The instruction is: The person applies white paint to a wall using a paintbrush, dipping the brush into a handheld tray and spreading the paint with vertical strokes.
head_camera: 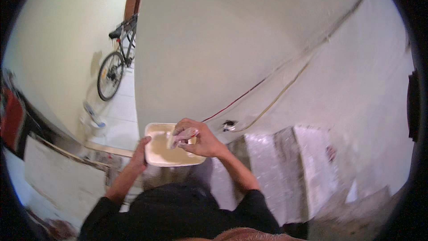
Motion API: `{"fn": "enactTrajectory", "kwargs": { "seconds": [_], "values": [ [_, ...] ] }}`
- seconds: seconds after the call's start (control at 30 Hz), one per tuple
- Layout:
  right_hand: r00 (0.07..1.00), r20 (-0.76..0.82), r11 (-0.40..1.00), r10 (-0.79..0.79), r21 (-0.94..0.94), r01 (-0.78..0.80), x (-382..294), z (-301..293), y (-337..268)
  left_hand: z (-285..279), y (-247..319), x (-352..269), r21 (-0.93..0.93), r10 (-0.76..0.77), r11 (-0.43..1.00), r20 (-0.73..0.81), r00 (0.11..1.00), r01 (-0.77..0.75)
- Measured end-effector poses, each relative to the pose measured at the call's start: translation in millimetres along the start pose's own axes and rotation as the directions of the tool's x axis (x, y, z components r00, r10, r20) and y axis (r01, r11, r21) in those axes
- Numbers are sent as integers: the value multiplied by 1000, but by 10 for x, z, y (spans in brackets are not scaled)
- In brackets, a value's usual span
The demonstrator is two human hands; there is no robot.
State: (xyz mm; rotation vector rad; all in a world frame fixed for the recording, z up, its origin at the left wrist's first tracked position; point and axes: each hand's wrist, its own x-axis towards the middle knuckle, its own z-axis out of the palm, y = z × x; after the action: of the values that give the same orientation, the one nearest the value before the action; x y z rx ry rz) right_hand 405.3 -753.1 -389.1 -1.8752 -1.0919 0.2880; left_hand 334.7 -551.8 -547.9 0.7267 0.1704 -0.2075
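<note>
My left hand grips the left rim of a shallow cream plastic tray, thumb over the edge. Whitish liquid or residue coats the tray's inside. Over the tray's right half, my right hand pinches a whitish, smeared hand tool with a bit of red at one end. It may be a brush, but its working end is blurred and partly hidden by my fingers. The tool's lower end points down into the tray. Just beyond my right hand rises a pale plastered wall.
A red cable and a yellowish cable run down the wall to an open socket hole. Steps with whitish smears lie to the right. A bicycle stands beyond the doorway, and a pale board is at left.
</note>
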Motion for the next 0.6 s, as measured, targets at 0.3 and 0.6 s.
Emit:
{"fn": "enactTrajectory", "kwargs": {
  "seconds": [0.3,0.6],
  "values": [
    [967,179,955,-180,-205,215,-56,-45,115,-36,-31,78,-47,-55,997,-14,998,54],
    [932,-82,757,-354,-610,234,-106,-116,362,78,82,-25,70,-2,998,-42,999,5]
  ]
}}
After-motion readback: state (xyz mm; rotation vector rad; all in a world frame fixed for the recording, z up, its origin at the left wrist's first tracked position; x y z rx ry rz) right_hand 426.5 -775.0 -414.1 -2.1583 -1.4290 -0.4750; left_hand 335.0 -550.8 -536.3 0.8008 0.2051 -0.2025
